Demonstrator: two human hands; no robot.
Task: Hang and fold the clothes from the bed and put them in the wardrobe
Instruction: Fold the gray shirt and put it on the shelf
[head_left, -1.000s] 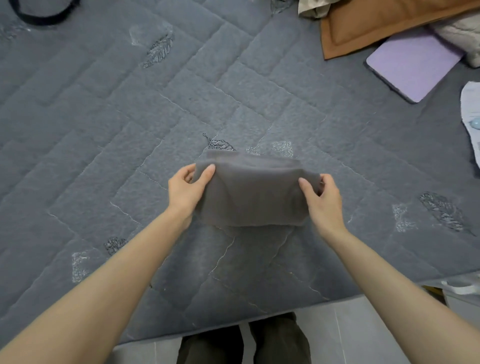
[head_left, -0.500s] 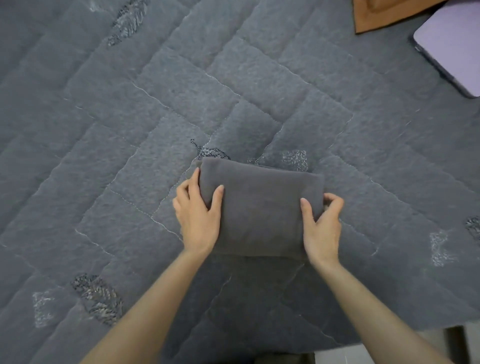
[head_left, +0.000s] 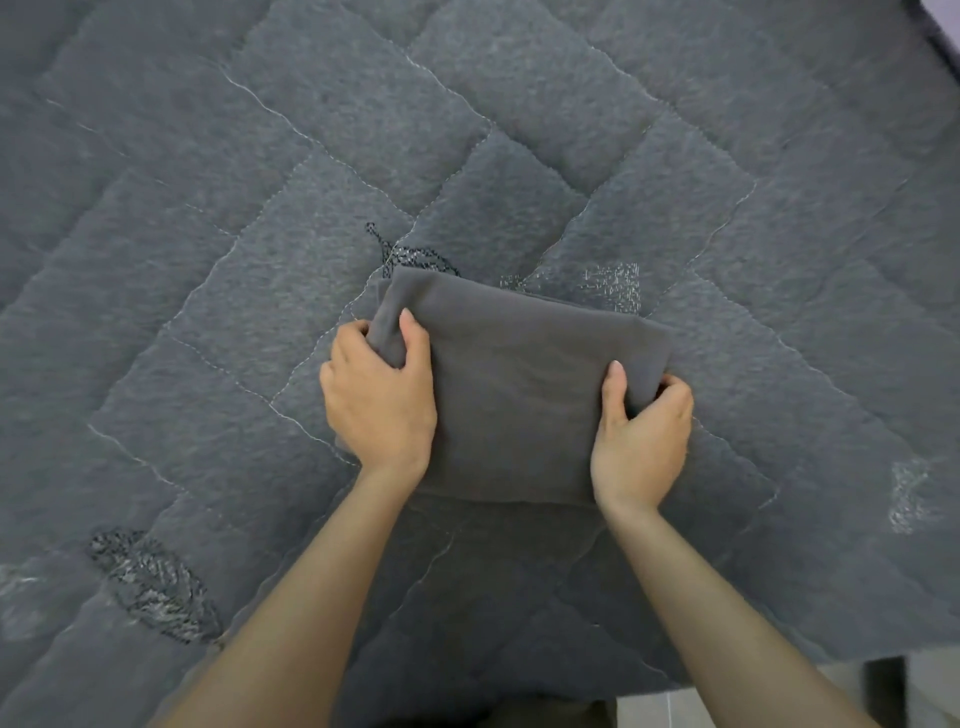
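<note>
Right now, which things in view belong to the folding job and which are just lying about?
In the job: folded grey garment; left hand and right hand, each gripping one side of it.
Lying about: quilted bedspread underneath; lilac thing, only a corner showing top right.

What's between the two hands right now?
Head view: only the folded grey garment, spanning from the left hand to the right hand, each gripping one side edge.

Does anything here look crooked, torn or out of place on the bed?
Nothing stands out. The folded grey garment looks fairly square against the quilt, gripped at its sides by the left hand and right hand; only its left edge bunches in that grip.
</note>
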